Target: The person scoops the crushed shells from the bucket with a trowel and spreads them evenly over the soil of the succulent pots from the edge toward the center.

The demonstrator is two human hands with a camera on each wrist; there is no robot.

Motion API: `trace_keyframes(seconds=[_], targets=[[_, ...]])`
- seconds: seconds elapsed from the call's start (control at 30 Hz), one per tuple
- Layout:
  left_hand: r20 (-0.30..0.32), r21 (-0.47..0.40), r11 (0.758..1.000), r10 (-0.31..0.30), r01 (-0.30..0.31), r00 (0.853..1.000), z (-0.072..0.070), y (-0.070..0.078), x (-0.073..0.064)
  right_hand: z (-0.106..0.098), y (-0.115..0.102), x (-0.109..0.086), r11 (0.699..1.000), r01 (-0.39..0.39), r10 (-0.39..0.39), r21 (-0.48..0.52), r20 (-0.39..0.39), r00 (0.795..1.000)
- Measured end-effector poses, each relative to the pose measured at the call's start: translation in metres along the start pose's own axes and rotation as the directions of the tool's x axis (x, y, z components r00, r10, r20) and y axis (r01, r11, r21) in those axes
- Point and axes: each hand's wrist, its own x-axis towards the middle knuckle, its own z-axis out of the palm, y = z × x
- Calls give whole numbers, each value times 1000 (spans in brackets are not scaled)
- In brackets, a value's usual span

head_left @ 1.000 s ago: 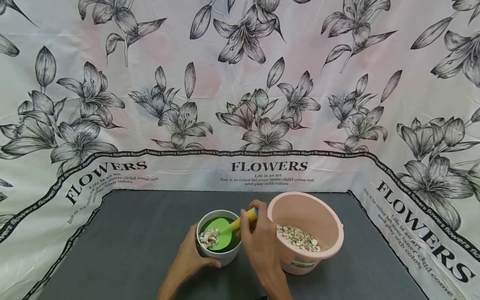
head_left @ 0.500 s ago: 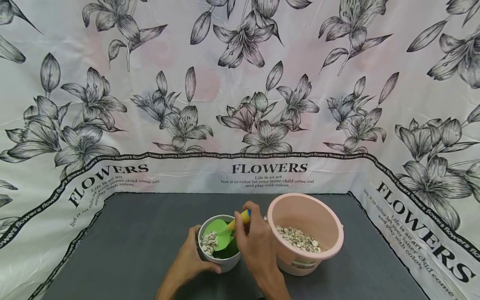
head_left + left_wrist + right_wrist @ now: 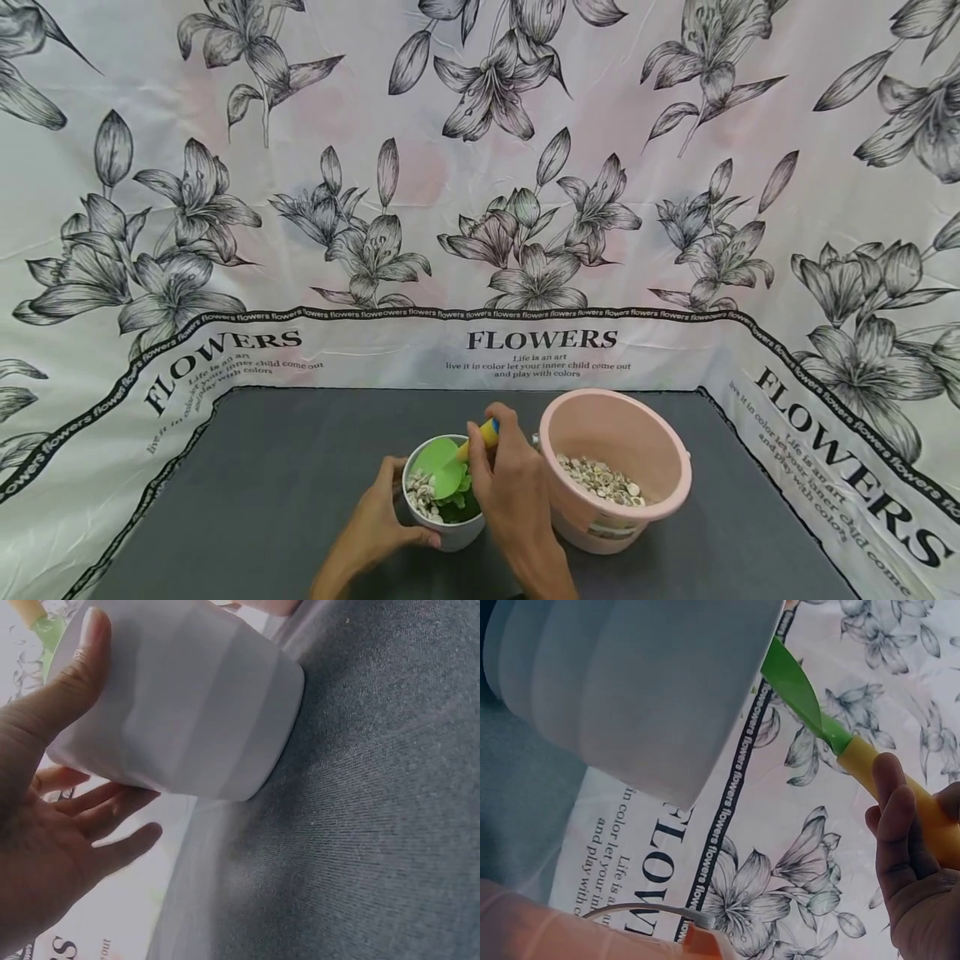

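A white pot [image 3: 459, 540] stands on the grey cloth and contains a small green plant [image 3: 459, 493]. Pale pebbles or shell bits [image 3: 418, 490] lie along its left side. My left hand [image 3: 381, 518] grips the pot from the left; in the left wrist view the thumb presses the wall [image 3: 187, 697] and the fingers curve around the other side. With my right hand [image 3: 516, 482] I hold a toy trowel by its yellow handle [image 3: 864, 762]. Its green blade [image 3: 441, 467] tilts down into the pot's mouth, above the pebbles. The plant's base is hidden.
Close at the right of the pot stands a pink bucket [image 3: 678, 497] with pale pebbles [image 3: 600, 480] in it; its wire handle [image 3: 641, 906] shows in the right wrist view. Grey cloth [image 3: 300, 450] covers the table. Flower-printed fabric [image 3: 540, 208] hangs behind and at both sides.
The trowel has tipped further and its pebbles have slid into the left side of the pot. More of the green plant shows. My left hand keeps its grip on the pot.
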Motion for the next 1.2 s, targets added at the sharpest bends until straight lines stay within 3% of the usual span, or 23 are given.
trace_keyframes(seconds=[0.23, 0.4, 0.67, 0.9, 1.07, 1.2], targets=[[20, 41, 999, 8, -9, 1000, -1, 2, -3, 1, -1, 3, 999, 46, -46, -24, -9, 999], [-17, 47, 999, 13, -12, 1000, 2, 1, -4, 2, -2, 3, 999, 43, -43, -16, -5, 999], [-64, 17, 999, -32, 33, 997, 4, 4, -2, 4, -4, 5, 996, 84, -84, 0, -9, 996], [-107, 127, 992, 12, 2, 994, 1, 8, -6, 5, -9, 3, 998, 63, -63, 26, 8, 998], [-117, 130, 991, 4, 11, 993, 3, 9, -11, 0, -8, -2, 999, 18, -20, 50, 33, 999], [-92, 143, 990, 5, 8, 996, 4, 9, -14, -8, -3, -1, 996, 27, -26, 91, -7, 1000]])
